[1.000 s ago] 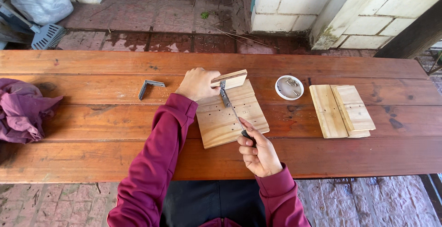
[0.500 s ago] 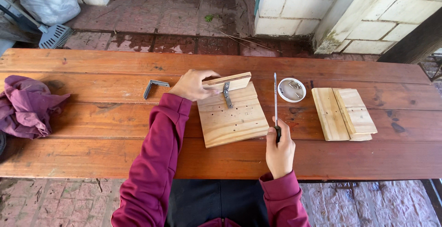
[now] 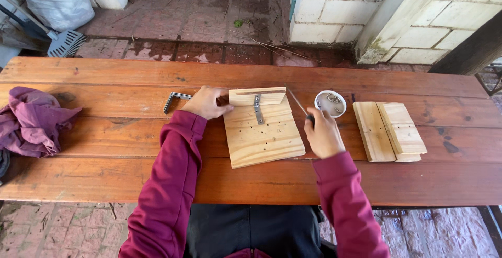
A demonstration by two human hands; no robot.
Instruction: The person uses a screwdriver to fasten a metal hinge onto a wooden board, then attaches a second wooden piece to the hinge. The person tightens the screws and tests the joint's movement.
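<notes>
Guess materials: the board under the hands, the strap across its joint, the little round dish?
Board: pale unfinished softwood, visible grain and drilled holes. Strap: likely steel, grey and dull-shiny. Dish: white rim, probably plastic, can't confirm. Table: reddish varnished planks.

The right hand (image 3: 323, 135) covers the handle of the screwdriver (image 3: 297, 102), leaving only its thin shaft in view. The small pieces inside the white cup (image 3: 330, 103) are too tiny to tell apart. The purple cloth (image 3: 31, 122) is cut off at the left edge.
</notes>
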